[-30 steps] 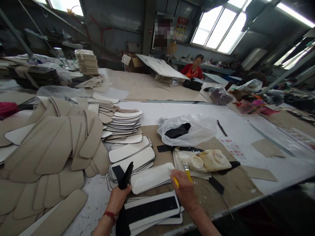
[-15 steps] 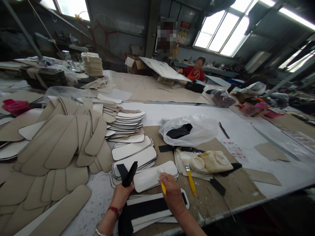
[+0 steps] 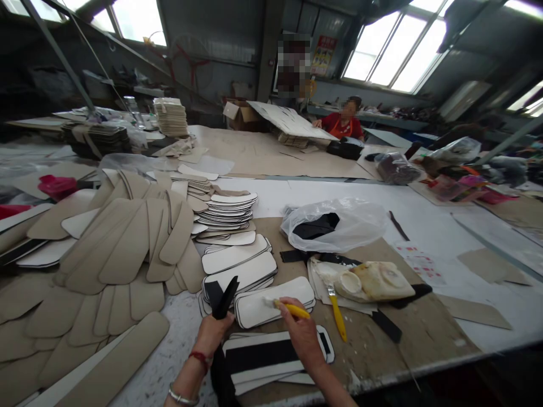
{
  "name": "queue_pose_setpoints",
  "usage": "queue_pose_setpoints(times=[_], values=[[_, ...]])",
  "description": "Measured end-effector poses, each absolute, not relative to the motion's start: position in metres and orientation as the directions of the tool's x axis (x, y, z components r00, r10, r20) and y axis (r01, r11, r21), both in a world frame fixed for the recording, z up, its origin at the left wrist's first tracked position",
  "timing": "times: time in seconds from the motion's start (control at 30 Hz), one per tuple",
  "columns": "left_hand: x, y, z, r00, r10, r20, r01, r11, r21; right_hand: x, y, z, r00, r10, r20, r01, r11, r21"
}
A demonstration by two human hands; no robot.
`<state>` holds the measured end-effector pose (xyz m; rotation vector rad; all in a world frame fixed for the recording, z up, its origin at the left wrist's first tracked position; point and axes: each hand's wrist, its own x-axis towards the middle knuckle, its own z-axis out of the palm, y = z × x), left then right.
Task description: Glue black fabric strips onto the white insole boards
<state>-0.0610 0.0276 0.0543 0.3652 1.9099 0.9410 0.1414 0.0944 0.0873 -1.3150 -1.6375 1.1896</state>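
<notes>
My left hand (image 3: 215, 333) is closed round a bundle of black strips (image 3: 225, 298) at the left end of a stack of white rounded panels (image 3: 254, 308). A yellow-handled brush (image 3: 297, 310) is in the grip of my right hand (image 3: 301, 333), its bristles on the top white panel. Below, between my forearms, more white panels lie with a black strip (image 3: 258, 357) across the top one. A second yellow brush (image 3: 338, 319) rests with its bristles by a glue-stained container (image 3: 382, 281), right of my right hand.
Many beige panels (image 3: 123, 243) are heaped at the left. Further stacks of white panels (image 3: 237, 263) stand beyond my hands. A clear plastic bag (image 3: 352, 226) holds black material. Across the table, a person in red (image 3: 343, 125) is near a large tilted board (image 3: 292, 121).
The brush in my right hand has turned from steep to nearly level, with its bristles further left on the panel. The whole view has shifted slightly.
</notes>
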Motion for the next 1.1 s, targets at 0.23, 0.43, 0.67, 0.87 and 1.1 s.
queue_pose_setpoints(times=[0.23,0.43,0.67,0.87,1.1], values=[[-0.065,0.007,0.129,-0.253,0.726,-0.64,-0.529,0.45,0.72,0.147,0.101,0.142,-0.347,0.937,-0.031,0.425,0.127,-0.896],[-0.045,0.008,0.175,-0.191,0.812,-0.552,-0.594,0.352,0.723,0.1,0.093,0.166,-0.595,0.8,-0.076,0.314,0.144,-0.939],[-0.027,0.013,0.179,-0.275,0.775,-0.568,-0.555,0.355,0.753,0.097,0.09,0.177,-0.621,0.765,-0.167,0.307,0.041,-0.951],[-0.02,0.018,0.178,-0.298,0.716,-0.631,-0.685,0.299,0.664,0.106,0.067,0.177,-0.647,0.763,-0.007,0.385,0.319,-0.866],[-0.013,0.019,0.174,-0.317,0.722,-0.615,-0.643,0.313,0.699,0.113,0.065,0.165,-0.679,0.733,0.051,0.515,0.524,-0.679]])
